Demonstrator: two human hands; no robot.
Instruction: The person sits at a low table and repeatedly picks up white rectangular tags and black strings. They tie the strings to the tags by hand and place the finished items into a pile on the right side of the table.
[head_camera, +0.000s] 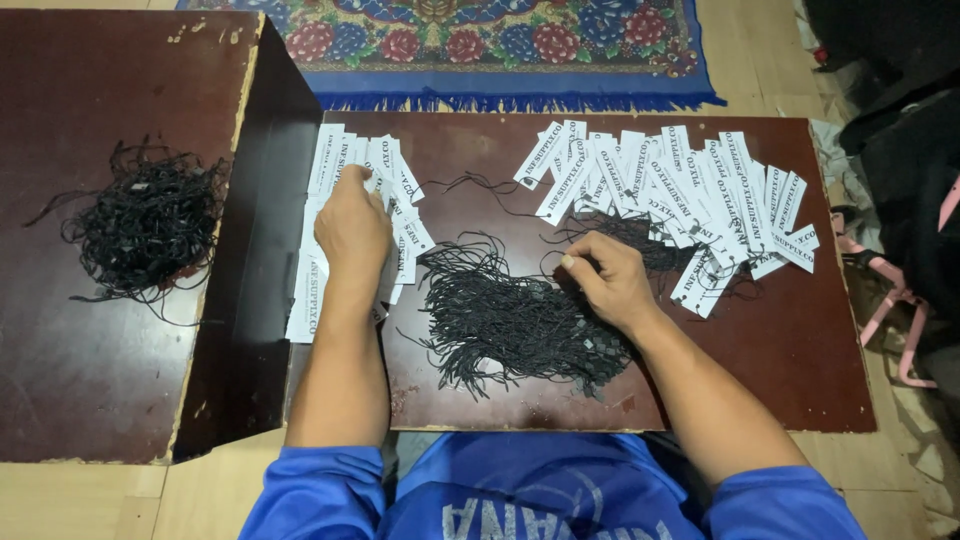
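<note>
Floor (90, 500): pale boards, seen around and below the furniture.

Rug (450, 45): floral, blue-fringed, lying beyond the table's far edge.

Cabinet (90, 330): dark brown, chipped at the edges, standing just left of the table and higher than it.

Table (790, 350): low, dark brown, directly before the person (blue sleeves at the bottom edge).

Right tags (690, 190): wide fan of white printed card strips, overlapping, on the table's far right.

Cords (510, 320): loose heap of black strings at table centre, between the two hands.

Spare cords (150, 225): second black tangle, on the cabinet top, well apart from the hands.

Left tags (400, 240): smaller stack of white strips at the table's left edge, beside the cabinet wall.

Left hand (350, 225): palm down on the left tags, fingers curled over their far end; whether it grips one, I cannot tell.

Right hand (610, 280): at the cords' far right edge, thumb and forefinger pinched narrowly on a cord strand.
</note>
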